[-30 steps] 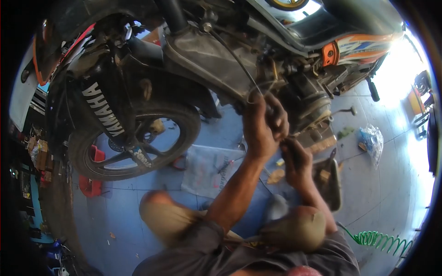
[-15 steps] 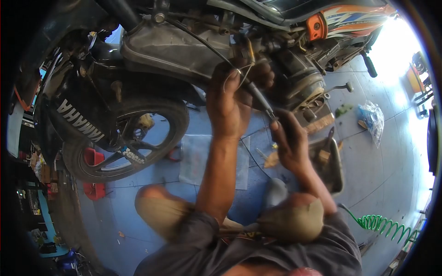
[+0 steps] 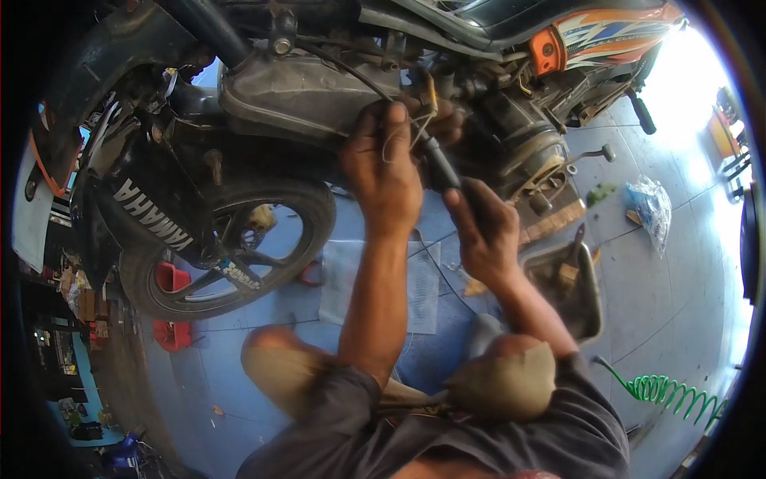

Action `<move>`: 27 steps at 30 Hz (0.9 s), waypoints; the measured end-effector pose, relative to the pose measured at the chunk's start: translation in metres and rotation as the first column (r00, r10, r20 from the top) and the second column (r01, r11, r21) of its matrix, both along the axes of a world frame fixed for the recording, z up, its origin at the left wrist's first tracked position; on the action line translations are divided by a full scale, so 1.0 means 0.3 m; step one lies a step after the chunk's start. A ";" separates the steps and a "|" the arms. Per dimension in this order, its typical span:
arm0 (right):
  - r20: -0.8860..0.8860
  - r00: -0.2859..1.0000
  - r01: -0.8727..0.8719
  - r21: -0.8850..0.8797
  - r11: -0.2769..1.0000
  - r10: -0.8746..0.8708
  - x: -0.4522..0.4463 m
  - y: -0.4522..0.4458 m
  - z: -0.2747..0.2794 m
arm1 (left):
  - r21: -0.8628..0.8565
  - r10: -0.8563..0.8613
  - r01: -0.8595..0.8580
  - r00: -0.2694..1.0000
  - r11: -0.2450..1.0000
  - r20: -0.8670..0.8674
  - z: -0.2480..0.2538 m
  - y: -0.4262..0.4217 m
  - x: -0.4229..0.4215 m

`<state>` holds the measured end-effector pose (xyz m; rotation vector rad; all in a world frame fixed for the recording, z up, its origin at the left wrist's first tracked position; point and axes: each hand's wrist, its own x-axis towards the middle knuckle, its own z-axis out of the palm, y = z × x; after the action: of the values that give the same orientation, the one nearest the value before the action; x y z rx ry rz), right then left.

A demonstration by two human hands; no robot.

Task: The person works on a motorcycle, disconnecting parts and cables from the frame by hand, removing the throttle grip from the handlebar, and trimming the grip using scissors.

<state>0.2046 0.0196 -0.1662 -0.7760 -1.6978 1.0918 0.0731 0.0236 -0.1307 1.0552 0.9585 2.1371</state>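
Beside the engine (image 3: pixel 536 157), in the head view, the dark sleeve (image 3: pixel 441 165) on the black cable (image 3: pixel 351 70) slants between the hands; the right hand (image 3: pixel 492 231) has just moved up to its lower end, so both hands probably now work that one piece. The left hand (image 3: pixel 381 180), farther from the engine, curls round the cable, thumb raised; the right, below the engine, pinches the sleeve's end.

Brought bare right hand (image 3: pixel 492 231) up-left toward frame centre, now pinching lower end of dark grey tube-shaped sleeve (image 3: pixel 440 164), covering narrow metal tip seen half a second ago. Moved bare left hand (image 3: pixel 385 172) up-left versus one second ago.
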 end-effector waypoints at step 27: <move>-0.252 0.948 -0.257 -0.255 0.932 0.192 -0.045 0.066 0.019 | 0.022 0.093 -0.099 0.979 0.995 0.183 0.009 0.042 0.024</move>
<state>0.1911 0.0394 -0.1604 -0.6144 -1.4806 1.5508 0.0802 0.0361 -0.1279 0.8261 0.9084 2.2888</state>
